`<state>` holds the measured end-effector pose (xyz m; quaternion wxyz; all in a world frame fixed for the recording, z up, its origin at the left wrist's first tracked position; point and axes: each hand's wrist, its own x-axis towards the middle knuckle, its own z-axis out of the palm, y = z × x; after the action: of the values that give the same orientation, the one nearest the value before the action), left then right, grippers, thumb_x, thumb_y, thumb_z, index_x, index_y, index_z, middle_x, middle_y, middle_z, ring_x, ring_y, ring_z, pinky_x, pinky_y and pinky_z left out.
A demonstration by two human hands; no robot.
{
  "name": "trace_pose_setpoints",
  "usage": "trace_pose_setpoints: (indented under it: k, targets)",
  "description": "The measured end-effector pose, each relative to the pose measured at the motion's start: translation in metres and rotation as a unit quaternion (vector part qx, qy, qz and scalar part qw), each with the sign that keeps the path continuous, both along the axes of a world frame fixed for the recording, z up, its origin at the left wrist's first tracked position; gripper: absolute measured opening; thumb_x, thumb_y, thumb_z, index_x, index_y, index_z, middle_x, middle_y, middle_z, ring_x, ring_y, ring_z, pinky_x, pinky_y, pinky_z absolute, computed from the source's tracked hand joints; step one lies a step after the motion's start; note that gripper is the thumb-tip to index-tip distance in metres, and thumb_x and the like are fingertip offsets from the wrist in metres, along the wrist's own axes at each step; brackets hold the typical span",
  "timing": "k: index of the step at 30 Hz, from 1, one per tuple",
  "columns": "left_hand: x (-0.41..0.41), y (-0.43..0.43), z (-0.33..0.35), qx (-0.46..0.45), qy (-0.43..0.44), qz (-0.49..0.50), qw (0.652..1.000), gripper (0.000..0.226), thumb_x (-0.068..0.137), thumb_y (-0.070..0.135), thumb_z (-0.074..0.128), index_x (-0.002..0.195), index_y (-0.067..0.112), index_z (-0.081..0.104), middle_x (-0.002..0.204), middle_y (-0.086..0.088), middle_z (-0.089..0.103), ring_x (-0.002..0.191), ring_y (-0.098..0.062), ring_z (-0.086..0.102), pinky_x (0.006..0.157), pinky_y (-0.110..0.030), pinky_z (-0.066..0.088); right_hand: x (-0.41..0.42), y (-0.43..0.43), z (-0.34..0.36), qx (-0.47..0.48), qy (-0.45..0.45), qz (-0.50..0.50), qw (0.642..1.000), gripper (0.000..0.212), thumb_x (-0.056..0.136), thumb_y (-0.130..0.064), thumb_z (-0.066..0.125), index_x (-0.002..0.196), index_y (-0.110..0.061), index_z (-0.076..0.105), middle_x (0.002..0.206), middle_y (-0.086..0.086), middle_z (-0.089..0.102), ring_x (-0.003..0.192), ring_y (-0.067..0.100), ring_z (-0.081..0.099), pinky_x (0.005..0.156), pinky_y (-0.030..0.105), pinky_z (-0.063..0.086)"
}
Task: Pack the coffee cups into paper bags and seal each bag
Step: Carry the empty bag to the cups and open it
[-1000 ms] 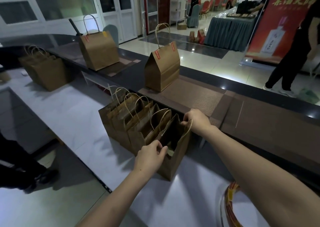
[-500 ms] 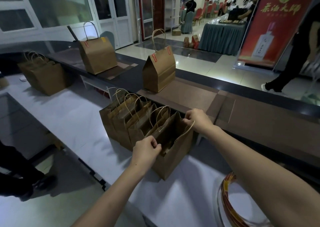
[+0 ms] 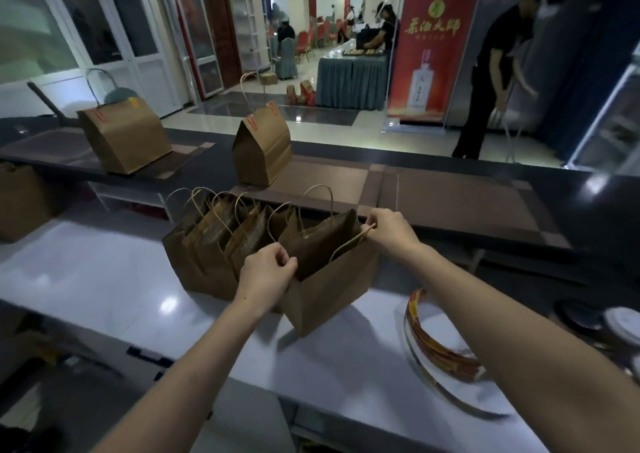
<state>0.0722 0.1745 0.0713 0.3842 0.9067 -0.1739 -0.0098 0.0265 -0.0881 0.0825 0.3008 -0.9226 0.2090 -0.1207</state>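
Note:
A brown paper bag [image 3: 329, 290] stands open on the white counter [image 3: 104, 279], at the right end of a row of several open paper bags [image 3: 214, 241]. My left hand [image 3: 266, 272] grips the near left corner of its rim. My right hand [image 3: 389, 229] grips the far right rim and twine handle. Two sealed bags with red stickers, the nearer sealed bag [image 3: 263, 148] and the left sealed bag [image 3: 123, 136], stand on the dark raised ledge [image 3: 450, 193] behind. No coffee cup shows inside the held bag.
A roll of red and yellow sticker tape [image 3: 436, 345] lies on the counter at right, with white lids [image 3: 623, 324] beyond it. Another brown bag [image 3: 20, 203] sits at the far left. A person in black [image 3: 491, 82] stands past the ledge.
The bag in my hands has been pulled away from the row, toward me and to the right, and its mouth is spread wider. My head has lifted, showing more of the hall.

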Motion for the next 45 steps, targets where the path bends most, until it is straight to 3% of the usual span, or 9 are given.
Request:
trace_pose_setpoints:
  k: [8, 18, 23, 26, 30, 34, 39, 43, 45]
  targets:
    - [-0.042, -0.015, 0.02, -0.032, -0.002, -0.09, 0.995, 0.016, 0.102, 0.028, 0.065, 0.087, 0.022, 0.063, 0.082, 0.0, 0.069, 0.076, -0.014, 0.068, 0.069, -0.026, 0.056, -0.106, 0.004, 0.006, 0.017, -0.026, -0.121, 0.992, 0.011, 0.103, -0.026, 0.062, 0.092, -0.023, 0.06, 0.088, 0.002, 0.066, 0.08, 0.018, 0.067, 0.076, 0.039, 0.063]
    - [-0.132, -0.083, 0.023, -0.024, 0.008, -0.205, 0.978, 0.016, 0.103, 0.025, 0.063, 0.088, 0.019, 0.062, 0.083, -0.002, 0.067, 0.076, -0.015, 0.067, 0.066, -0.02, 0.05, -0.252, -0.032, 0.011, 0.013, -0.013, -0.251, 0.968, 0.017, 0.093, -0.04, 0.06, 0.084, -0.026, 0.059, 0.083, 0.0, 0.066, 0.077, 0.021, 0.065, 0.075, 0.05, 0.062]
    - [-0.189, -0.13, 0.023, -0.017, 0.01, -0.247, 0.969, 0.018, 0.102, 0.025, 0.064, 0.086, 0.018, 0.062, 0.082, -0.003, 0.066, 0.077, -0.018, 0.067, 0.067, -0.024, 0.052, -0.326, -0.055, 0.007, 0.011, -0.015, -0.293, 0.956, 0.014, 0.098, -0.035, 0.061, 0.088, -0.027, 0.058, 0.084, -0.001, 0.066, 0.077, 0.018, 0.066, 0.072, 0.043, 0.063]
    - [-0.228, -0.157, 0.021, -0.01, 0.015, -0.267, 0.963, 0.017, 0.102, 0.026, 0.064, 0.088, 0.018, 0.062, 0.083, -0.004, 0.067, 0.077, -0.018, 0.067, 0.065, -0.025, 0.052, -0.373, -0.076, 0.005, 0.011, -0.005, -0.314, 0.949, 0.017, 0.099, -0.034, 0.061, 0.085, -0.025, 0.057, 0.082, -0.001, 0.065, 0.076, 0.017, 0.064, 0.062, 0.036, 0.055]
    - [-0.286, -0.195, 0.012, -0.004, 0.023, -0.29, 0.957, 0.016, 0.101, 0.028, 0.064, 0.087, 0.02, 0.062, 0.082, -0.003, 0.068, 0.078, -0.018, 0.068, 0.072, -0.036, 0.06, -0.44, -0.107, 0.001, 0.025, 0.013, -0.339, 0.94, 0.017, 0.096, -0.034, 0.061, 0.084, -0.023, 0.056, 0.081, 0.002, 0.064, 0.078, 0.023, 0.063, 0.07, 0.044, 0.056]
    - [-0.347, -0.231, 0.003, 0.007, 0.034, -0.308, 0.951, 0.014, 0.102, 0.025, 0.063, 0.09, 0.019, 0.061, 0.081, -0.004, 0.067, 0.073, -0.018, 0.067, 0.062, -0.028, 0.051, -0.506, -0.138, -0.005, 0.041, 0.022, -0.344, 0.938, 0.018, 0.096, -0.035, 0.06, 0.085, -0.021, 0.057, 0.086, 0.003, 0.065, 0.081, 0.023, 0.064, 0.074, 0.043, 0.056]
    - [-0.412, -0.281, -0.004, 0.007, 0.03, -0.317, 0.948, 0.015, 0.101, 0.025, 0.064, 0.087, 0.019, 0.062, 0.08, -0.003, 0.069, 0.074, -0.018, 0.068, 0.061, -0.03, 0.051, -0.583, -0.18, -0.017, 0.051, 0.018, -0.373, 0.926, 0.018, 0.096, -0.034, 0.058, 0.085, -0.019, 0.056, 0.09, 0.005, 0.064, 0.081, 0.025, 0.063, 0.063, 0.039, 0.054]
    - [-0.444, -0.311, -0.008, 0.015, 0.021, -0.325, 0.945, 0.015, 0.1, 0.028, 0.064, 0.087, 0.022, 0.062, 0.079, -0.002, 0.07, 0.075, -0.019, 0.069, 0.073, -0.041, 0.061, -0.622, -0.206, -0.024, 0.059, 0.01, -0.382, 0.922, 0.018, 0.099, -0.032, 0.057, 0.088, -0.018, 0.057, 0.09, 0.004, 0.063, 0.081, 0.024, 0.062, 0.065, 0.037, 0.052]
    - [-0.456, -0.324, -0.009, 0.015, 0.021, -0.328, 0.944, 0.013, 0.101, 0.028, 0.064, 0.089, 0.022, 0.062, 0.08, -0.002, 0.07, 0.076, -0.018, 0.069, 0.075, -0.041, 0.062, -0.634, -0.219, -0.026, 0.063, 0.008, -0.384, 0.921, 0.019, 0.099, -0.033, 0.058, 0.087, -0.019, 0.058, 0.089, 0.003, 0.064, 0.08, 0.023, 0.062, 0.064, 0.037, 0.051]
